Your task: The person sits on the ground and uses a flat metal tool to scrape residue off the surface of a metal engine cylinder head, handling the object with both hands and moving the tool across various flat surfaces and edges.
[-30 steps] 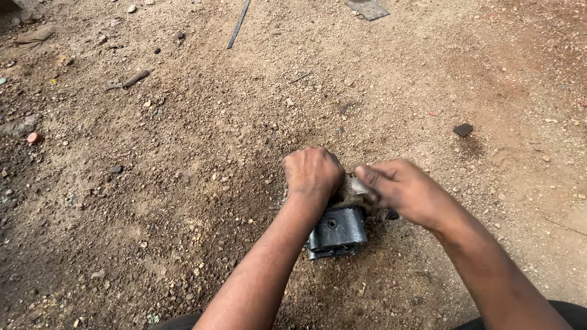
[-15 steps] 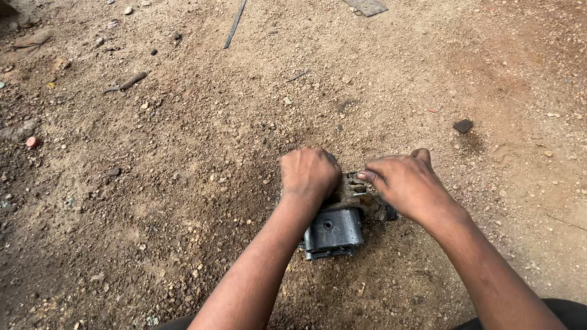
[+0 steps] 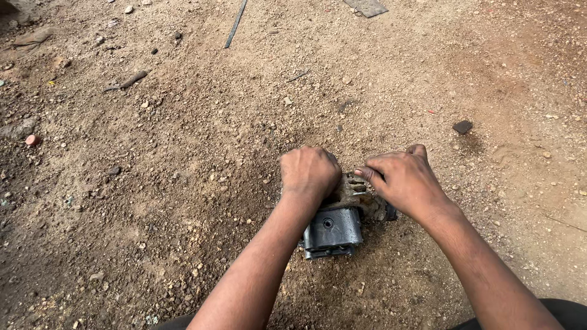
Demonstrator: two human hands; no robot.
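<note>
**Inspector:** Report the hands and the part.

**Me:** The dark metal housing (image 3: 333, 232) lies on the bare dirt ground (image 3: 183, 183), low in the frame and just right of centre. My left hand (image 3: 309, 172) sits on its far left end, fingers curled into a closed fist over the top. I judge that this pins the unit down, so it does not shift in the loose soil. What lies under the fist, I cannot tell.

**Inspector:** And the right?

**Me:** My right hand (image 3: 403, 180) rests on the far right end of the housing, over the dirt-caked finned section (image 3: 354, 192). The fingers are drawn in narrow, tips pinched toward the fins — whether they actually clamp something small is hidden. The two hands are near each other but apart, with the fins showing between them.

**Inspector:** Surroundings?

**Me:** Open ground — dry, brown, gravelly, darker to the left of the housing. A small dark stone (image 3: 463, 126) lies beyond the housing to the right, well apart. A thin dark metal strip (image 3: 235, 24) lies far beyond it to the left, and a flat grey plate (image 3: 365, 7) far beyond it at the top edge. A short stick (image 3: 129, 80) and a small reddish pebble (image 3: 32, 140) lie well off to the left.
</note>
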